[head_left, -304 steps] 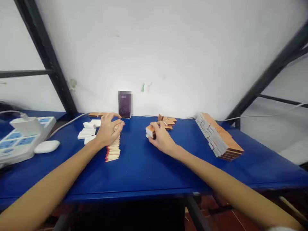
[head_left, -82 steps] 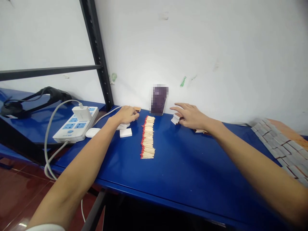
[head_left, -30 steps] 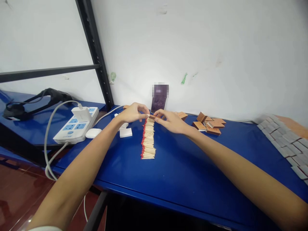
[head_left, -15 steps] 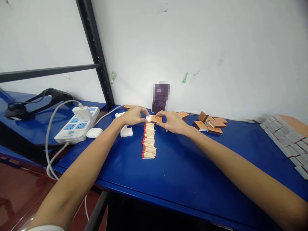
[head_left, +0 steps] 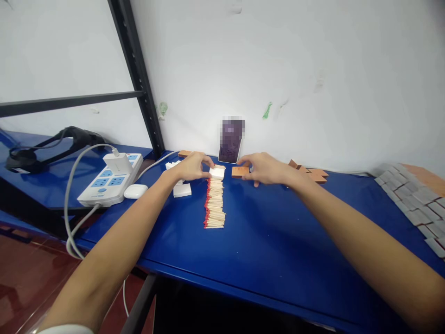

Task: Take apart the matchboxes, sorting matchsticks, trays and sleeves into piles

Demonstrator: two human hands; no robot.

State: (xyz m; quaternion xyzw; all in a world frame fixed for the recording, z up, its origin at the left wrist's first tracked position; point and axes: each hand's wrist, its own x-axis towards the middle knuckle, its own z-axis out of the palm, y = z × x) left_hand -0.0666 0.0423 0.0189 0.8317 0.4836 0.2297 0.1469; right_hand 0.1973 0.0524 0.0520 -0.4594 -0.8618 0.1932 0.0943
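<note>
Between the thumb and fingers of my left hand (head_left: 193, 167) is a white matchbox tray (head_left: 217, 173), held over the far end of a row of red-tipped matches (head_left: 215, 204). My right hand (head_left: 263, 168) grips an orange matchbox sleeve (head_left: 240, 172), apart from the tray and to its right. Left of the matches lie several white trays (head_left: 182, 189), partly behind my left hand. Several orange matchboxes (head_left: 316, 175) lie beyond my right wrist, which covers some of them.
A phone (head_left: 231, 144) leans against the wall. To the left are a power strip (head_left: 111, 180), a white earbud case (head_left: 136, 191) and a black headset (head_left: 52, 146). Stacked grey-sided boxes (head_left: 413, 199) stand at the right. Another orange box (head_left: 184, 153) lies near the wall.
The sleeve has come off the white tray. My right hand has moved right with the sleeve, while my left hand stays with the tray above the matches.
</note>
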